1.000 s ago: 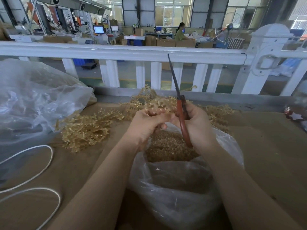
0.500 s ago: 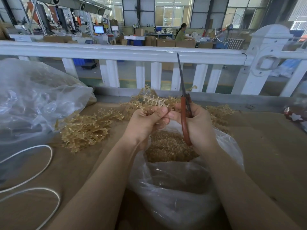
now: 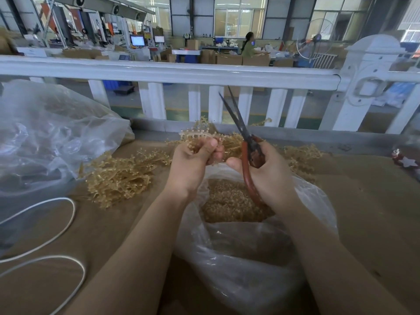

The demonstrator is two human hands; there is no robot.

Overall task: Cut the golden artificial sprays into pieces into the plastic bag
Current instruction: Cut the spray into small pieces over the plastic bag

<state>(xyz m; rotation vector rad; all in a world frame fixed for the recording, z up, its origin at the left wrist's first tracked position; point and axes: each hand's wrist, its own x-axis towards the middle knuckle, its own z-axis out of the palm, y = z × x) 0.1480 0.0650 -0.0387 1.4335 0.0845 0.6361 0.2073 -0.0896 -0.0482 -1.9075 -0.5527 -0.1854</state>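
My left hand [image 3: 193, 160] holds a golden spray [image 3: 195, 135] by its stem above the open clear plastic bag [image 3: 245, 253]. The bag holds a heap of cut golden pieces [image 3: 229, 201]. My right hand [image 3: 266, 171] grips red-handled scissors [image 3: 246, 153]; their dark blades point up and away, slightly parted, just right of the spray. A pile of uncut golden sprays [image 3: 120, 173] lies on the table to the left, and more golden sprays [image 3: 297, 155] lie behind my hands.
A large crumpled clear bag [image 3: 50, 137] fills the left side. A white cord [image 3: 56, 226] loops across the brown table [image 3: 375, 212]. A white railing [image 3: 172, 71] runs along the far edge. A small red and white ornament [image 3: 406, 161] sits at the right.
My left hand has lifted the spray higher and clear of the right hand. The scissors have tilted to the left and their blades have parted slightly.
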